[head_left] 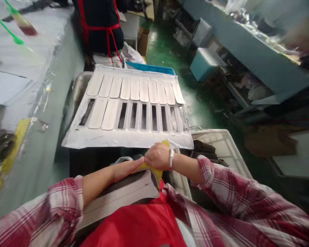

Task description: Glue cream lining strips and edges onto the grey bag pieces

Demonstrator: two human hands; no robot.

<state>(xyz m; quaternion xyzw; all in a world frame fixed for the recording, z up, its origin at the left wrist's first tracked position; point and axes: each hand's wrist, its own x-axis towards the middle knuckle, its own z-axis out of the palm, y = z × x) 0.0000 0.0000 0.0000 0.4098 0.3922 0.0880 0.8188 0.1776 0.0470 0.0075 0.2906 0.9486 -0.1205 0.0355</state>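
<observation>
My right hand (158, 156), a silver bracelet at its wrist, is closed on a yellow piece (156, 172) whose kind I cannot make out. A bit of yellow also shows above its knuckles. My left hand (126, 168) lies stretched out flat, its tip meeting the right fingers at the yellow edge; its underside is hidden. Below both hands, against the red apron (141, 223), is a long pale strip (121, 197) with a dark border. Just beyond them a white slotted rack (123, 137) carries several pale oblong pieces (131, 88), a full back row and two in the front row.
A plastic-covered table (59, 65) runs along the left, with green-handled brushes (16, 40) on it. White crates (221, 137) holding dark items stand right of the rack. A person in a red-strapped apron (100, 27) is ahead. Beyond the green floor (164, 55) stands a long bench (260, 48).
</observation>
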